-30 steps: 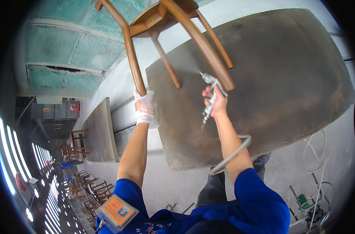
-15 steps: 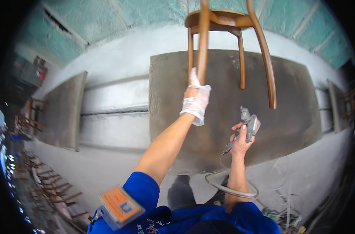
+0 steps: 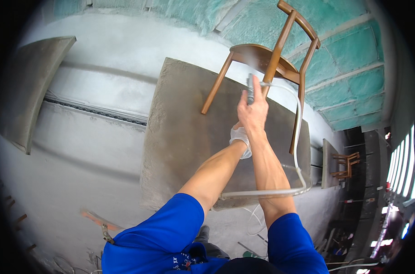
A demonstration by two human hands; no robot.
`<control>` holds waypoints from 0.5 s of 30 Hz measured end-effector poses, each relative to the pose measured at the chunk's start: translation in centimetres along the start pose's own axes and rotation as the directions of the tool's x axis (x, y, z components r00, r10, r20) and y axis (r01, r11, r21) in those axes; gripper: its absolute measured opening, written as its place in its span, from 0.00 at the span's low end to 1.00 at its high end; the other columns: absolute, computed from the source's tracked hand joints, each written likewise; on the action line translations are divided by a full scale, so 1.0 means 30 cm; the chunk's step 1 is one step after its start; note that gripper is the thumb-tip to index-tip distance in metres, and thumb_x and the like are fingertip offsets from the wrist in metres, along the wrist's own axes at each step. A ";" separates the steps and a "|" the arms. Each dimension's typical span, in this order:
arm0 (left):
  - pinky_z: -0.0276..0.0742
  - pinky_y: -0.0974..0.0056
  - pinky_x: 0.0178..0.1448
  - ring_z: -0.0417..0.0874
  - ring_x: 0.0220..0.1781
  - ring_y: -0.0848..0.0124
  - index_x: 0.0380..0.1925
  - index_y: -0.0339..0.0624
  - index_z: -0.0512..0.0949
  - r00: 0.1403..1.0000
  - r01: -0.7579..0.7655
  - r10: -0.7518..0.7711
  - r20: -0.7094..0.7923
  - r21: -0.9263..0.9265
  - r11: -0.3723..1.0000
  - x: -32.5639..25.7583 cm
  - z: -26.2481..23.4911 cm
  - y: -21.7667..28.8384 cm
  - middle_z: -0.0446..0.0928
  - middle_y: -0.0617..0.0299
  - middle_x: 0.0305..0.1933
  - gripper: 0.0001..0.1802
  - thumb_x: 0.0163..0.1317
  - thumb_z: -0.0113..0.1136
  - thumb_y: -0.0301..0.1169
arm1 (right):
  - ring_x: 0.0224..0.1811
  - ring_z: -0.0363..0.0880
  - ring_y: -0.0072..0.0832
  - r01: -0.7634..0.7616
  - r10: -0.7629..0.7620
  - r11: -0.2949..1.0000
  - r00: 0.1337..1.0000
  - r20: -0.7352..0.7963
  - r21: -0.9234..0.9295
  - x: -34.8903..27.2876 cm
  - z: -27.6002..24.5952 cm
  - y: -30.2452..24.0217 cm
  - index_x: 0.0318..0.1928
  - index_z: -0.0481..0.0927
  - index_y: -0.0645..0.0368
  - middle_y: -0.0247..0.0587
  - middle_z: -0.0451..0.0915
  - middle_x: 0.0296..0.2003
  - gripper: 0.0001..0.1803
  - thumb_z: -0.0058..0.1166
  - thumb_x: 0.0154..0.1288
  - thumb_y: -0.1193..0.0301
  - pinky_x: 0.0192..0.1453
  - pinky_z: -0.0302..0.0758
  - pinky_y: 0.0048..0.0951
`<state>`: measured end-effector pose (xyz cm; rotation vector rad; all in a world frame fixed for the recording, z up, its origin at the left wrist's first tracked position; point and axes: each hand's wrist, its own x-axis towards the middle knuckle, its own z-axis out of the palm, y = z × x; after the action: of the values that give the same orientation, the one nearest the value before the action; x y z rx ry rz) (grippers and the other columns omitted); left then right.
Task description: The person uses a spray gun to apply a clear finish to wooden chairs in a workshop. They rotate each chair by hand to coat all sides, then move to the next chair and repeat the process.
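Note:
A brown wooden chair point(image 3: 256, 55) with a curved backrest is tilted over a large grey-brown board. My left hand point(image 3: 240, 138), in a thin white glove, is low at one of its legs; my right forearm hides its fingers, but the leg runs down into its grip. My bare right hand point(image 3: 254, 109) is closed round a grey metal spray gun point(image 3: 250, 88), raised in front of the seat. A pale mist shows between the gun and the seat. From the gun a clear hose point(image 3: 298, 137) loops down across my right forearm.
Beneath the chair lies the board point(image 3: 180, 128). Another board point(image 3: 31, 86) is at the left, with a chain track point(image 3: 98, 112) running between them. Teal wall panels point(image 3: 353, 86) stand behind. Farther right, more wooden chairs point(image 3: 346, 164) sit by a third board.
My right hand has lifted the spray gun from low over the board up to the seat, crossing over my left forearm. The chair has turned, and the view has swung right.

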<state>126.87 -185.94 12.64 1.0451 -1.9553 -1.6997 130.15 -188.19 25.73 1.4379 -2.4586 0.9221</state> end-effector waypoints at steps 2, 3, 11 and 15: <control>0.80 0.43 0.66 0.85 0.62 0.41 0.79 0.57 0.59 1.000 -0.007 0.007 0.002 -0.047 0.999 0.015 -0.001 0.002 0.84 0.41 0.62 0.39 0.71 0.60 0.45 | 0.58 0.83 0.60 0.132 -0.128 0.991 0.982 -0.138 0.024 -0.032 -0.001 -0.001 0.79 0.68 0.47 0.62 0.84 0.54 0.35 0.57 0.74 0.72 0.64 0.78 0.53; 0.80 0.43 0.66 0.85 0.62 0.41 0.79 0.57 0.59 1.000 -0.011 0.011 0.001 -0.072 0.997 0.024 -0.004 0.004 0.84 0.42 0.61 0.38 0.71 0.60 0.45 | 0.58 0.83 0.60 0.183 -0.176 0.983 0.969 -0.174 0.026 -0.049 -0.004 -0.005 0.79 0.68 0.47 0.62 0.83 0.55 0.35 0.56 0.74 0.73 0.63 0.78 0.54; 0.81 0.44 0.65 0.85 0.63 0.44 0.75 0.56 0.66 0.984 -0.084 0.037 -0.174 -0.269 0.960 0.029 0.063 -0.009 0.85 0.44 0.61 0.32 0.73 0.58 0.45 | 0.49 0.86 0.64 0.123 -0.104 0.988 0.975 0.197 -0.090 0.059 0.114 -0.058 0.77 0.71 0.46 0.67 0.87 0.44 0.34 0.58 0.71 0.72 0.56 0.81 0.55; 0.81 0.45 0.64 0.85 0.63 0.45 0.73 0.55 0.69 0.962 -0.125 0.030 -0.270 -0.339 0.933 0.032 0.151 -0.073 0.85 0.45 0.61 0.30 0.74 0.57 0.46 | 0.57 0.86 0.62 0.136 -0.047 0.978 0.885 0.464 -0.161 0.062 0.174 -0.048 0.75 0.76 0.42 0.68 0.86 0.53 0.31 0.59 0.72 0.68 0.64 0.81 0.49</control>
<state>123.82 -183.50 9.35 0.9827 -1.4411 -1.6898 131.28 -193.07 22.95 1.8544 -2.6658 0.3361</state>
